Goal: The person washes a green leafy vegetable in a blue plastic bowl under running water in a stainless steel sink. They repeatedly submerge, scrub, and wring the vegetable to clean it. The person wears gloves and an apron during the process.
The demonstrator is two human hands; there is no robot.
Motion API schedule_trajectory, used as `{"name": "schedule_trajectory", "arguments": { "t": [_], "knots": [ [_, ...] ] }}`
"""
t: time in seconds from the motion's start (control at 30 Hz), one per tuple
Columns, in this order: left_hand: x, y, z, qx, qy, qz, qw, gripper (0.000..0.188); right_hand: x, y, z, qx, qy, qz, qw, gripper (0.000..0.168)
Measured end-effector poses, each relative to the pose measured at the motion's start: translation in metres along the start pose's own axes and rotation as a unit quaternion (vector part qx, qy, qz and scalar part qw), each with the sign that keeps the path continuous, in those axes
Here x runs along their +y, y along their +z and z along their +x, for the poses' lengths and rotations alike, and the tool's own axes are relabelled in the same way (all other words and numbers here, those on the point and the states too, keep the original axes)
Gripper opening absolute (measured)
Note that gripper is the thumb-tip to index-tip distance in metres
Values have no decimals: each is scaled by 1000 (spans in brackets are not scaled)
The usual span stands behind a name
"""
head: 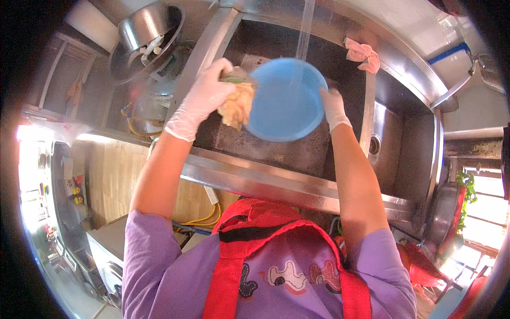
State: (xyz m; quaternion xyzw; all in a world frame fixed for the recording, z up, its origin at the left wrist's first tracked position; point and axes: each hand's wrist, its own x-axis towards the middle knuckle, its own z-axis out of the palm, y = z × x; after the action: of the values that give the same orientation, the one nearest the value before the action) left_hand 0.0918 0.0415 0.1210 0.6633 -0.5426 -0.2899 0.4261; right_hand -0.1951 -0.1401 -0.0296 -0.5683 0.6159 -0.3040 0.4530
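Observation:
In a pale translucent glove, my left hand grips a crumpled yellowish cloth with a greenish part near the thumb. The cloth hangs beside the left rim of a round blue plastic basin. My right hand, gloved too, holds the basin's right rim. Water streams down from above toward the basin's far side. Both hands and the basin are over the large stainless steel sink. How much water the basin holds is unclear.
A pink cloth drapes over the divider by a second sink bowl with a drain. Large metal pots stand at the upper left, near a yellow hose. A blue-handled rack or tool is at the upper right.

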Motion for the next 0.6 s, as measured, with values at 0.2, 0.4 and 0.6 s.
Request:
{"name": "schedule_trajectory", "arguments": {
  "t": [0.2, 0.4, 0.6],
  "knots": [
    [-4, 79, 35, 40, -80, -312, 946, 35, -1, 3, -25, -61, -46, -171, 982, 54],
    [-11, 142, 58, 95, -272, -555, 780, 10, -61, 39, -61, -175, 198, 400, 878, 50],
    [-32, 122, 41, 80, -327, -514, 789, 45, -73, 81, -56, -111, 41, 511, 851, 27]
  ]
}}
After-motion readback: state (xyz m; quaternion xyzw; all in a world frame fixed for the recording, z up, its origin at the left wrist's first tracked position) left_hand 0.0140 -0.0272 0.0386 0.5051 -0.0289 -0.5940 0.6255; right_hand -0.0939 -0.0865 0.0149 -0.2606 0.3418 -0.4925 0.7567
